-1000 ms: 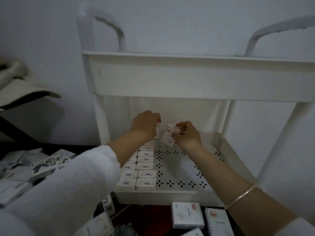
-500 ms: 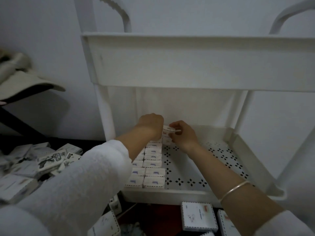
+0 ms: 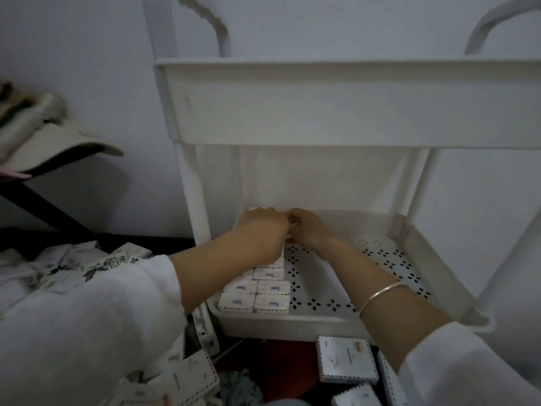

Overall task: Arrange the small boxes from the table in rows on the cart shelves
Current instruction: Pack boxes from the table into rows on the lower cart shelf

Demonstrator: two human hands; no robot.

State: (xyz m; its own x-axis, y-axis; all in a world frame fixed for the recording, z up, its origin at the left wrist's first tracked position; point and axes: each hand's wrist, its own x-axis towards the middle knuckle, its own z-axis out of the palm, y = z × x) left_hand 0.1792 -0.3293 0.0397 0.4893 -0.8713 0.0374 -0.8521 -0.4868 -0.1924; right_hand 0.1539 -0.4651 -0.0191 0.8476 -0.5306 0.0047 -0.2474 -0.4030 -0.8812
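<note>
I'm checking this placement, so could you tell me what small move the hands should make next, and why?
Probably seat the small box flat at the far end of the rows and release it: the right hand pinches it beside the left hand at the back of the shelf, where those rows stop.

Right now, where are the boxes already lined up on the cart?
Head view: the lined-up boxes fill the left side of the perforated shelf in two rows, from its front rim back to the left hand.

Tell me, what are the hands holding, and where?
The right hand holds a small box, mostly hidden between both hands, so the exact spot cannot be told. The left hand's hold cannot be told either.
</note>
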